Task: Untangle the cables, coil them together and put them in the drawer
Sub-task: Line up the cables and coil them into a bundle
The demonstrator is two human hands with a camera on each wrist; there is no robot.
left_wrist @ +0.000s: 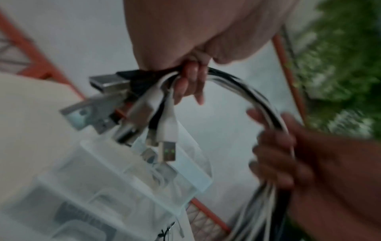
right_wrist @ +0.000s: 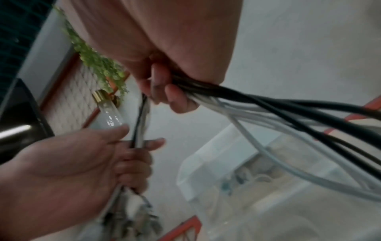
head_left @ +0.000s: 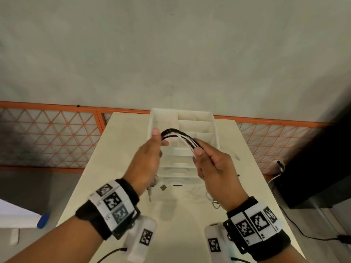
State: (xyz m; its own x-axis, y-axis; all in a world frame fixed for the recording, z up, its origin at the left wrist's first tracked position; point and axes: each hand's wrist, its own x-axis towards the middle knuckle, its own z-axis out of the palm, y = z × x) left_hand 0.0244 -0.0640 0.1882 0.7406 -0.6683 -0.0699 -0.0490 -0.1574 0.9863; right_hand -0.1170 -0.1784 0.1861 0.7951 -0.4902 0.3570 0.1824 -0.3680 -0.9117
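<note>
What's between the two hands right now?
A short arch of the cable bundle, black and white strands together, spans from the left hand to the right hand, held above the clear drawer unit. The head view shows it best.

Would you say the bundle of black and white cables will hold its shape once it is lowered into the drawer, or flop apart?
Probably springy: the cable bundle arches between the left hand and right hand rather than sagging. The strands fan apart past the right hand in the right wrist view, so they may splay on release. The plugs hang loose and may snag on the drawer.
</note>
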